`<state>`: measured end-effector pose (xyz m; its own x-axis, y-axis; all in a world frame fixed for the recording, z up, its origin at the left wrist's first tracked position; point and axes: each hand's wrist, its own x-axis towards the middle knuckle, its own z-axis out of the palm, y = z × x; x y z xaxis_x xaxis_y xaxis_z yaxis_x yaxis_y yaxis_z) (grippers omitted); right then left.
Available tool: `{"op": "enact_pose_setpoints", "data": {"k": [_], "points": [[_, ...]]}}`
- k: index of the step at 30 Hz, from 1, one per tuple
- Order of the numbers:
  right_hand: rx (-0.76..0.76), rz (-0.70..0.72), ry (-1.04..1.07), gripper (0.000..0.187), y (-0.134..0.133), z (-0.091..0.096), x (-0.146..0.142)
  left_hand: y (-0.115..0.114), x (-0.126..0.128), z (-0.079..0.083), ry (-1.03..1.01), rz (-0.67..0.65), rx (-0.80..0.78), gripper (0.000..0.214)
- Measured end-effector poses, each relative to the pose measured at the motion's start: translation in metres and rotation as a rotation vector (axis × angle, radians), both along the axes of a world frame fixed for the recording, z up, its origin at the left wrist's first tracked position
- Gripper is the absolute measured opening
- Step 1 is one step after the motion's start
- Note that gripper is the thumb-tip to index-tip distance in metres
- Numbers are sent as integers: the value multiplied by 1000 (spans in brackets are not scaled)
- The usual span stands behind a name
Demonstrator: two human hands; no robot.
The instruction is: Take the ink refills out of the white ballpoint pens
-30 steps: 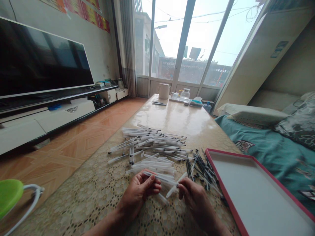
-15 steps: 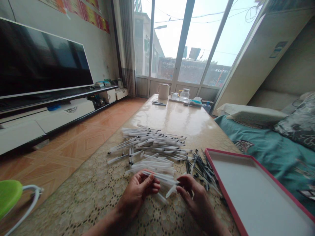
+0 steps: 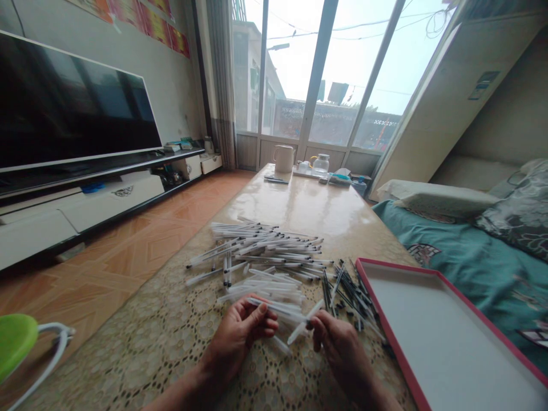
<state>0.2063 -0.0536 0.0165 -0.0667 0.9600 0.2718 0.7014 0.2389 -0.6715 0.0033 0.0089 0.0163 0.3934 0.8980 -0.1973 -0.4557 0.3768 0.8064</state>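
Observation:
My left hand (image 3: 246, 331) is closed round a whitish translucent pen (image 3: 280, 309), thumb on top, near the table's front. At the pen's right end, my right hand (image 3: 338, 339) pinches its dark tip between thumb and fingers. Loose clear pen barrels (image 3: 265, 283) lie just beyond and beneath the hands. Farther back spreads a heap of white pens with dark ends (image 3: 274, 245). To the right is a pile of thin black pen parts (image 3: 353, 291), with small black pieces near my right hand.
A shallow pink-rimmed box (image 3: 449, 325) lies along the table's right side. At the far end stand a beige jug (image 3: 283, 158) and a glass jar (image 3: 321, 164). A teal-covered sofa (image 3: 398, 228) is right of the table (image 3: 141, 354); a green stool (image 3: 17, 342) is left.
My right hand has closed in on the pen's end and its fingers are now pinched together there. My left hand has stayed in place with the pen.

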Motion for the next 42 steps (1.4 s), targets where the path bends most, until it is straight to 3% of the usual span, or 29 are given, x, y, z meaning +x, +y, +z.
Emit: {"op": "enact_pose_setpoints", "data": {"k": [4, 10, 14, 21, 28, 34, 38, 42], "points": [[-5, -5, 44, 23, 1, -4, 1, 0, 1, 1, -2, 8, -4, 22], [-40, -5, 15, 37, 0, -3, 1, -1, 0, -1, -9, 1, -4, 22], [-26, -1, 75, 26, 0, -1, -1, -1, 0, 0, -18, -4, -3, 20], [-13, 22, 99, 36, 2, -1, -1, -1, 1, 3, -12, -1, -7, 23], [-137, 29, 443, 19, 0, -1, -6, 0, 0, 0, -31, 24, -16, 21], [-184, 51, 639, 22, 0, 0, -9, -1, 0, 2, -43, -2, -1, 19], [-173, 38, 566, 22, 1, 2, -8, -1, 0, 4, -44, 24, -20, 21], [-61, -17, 281, 18, -2, 8, -3, 0, -3, 7, -30, 46, -26, 21]]}}
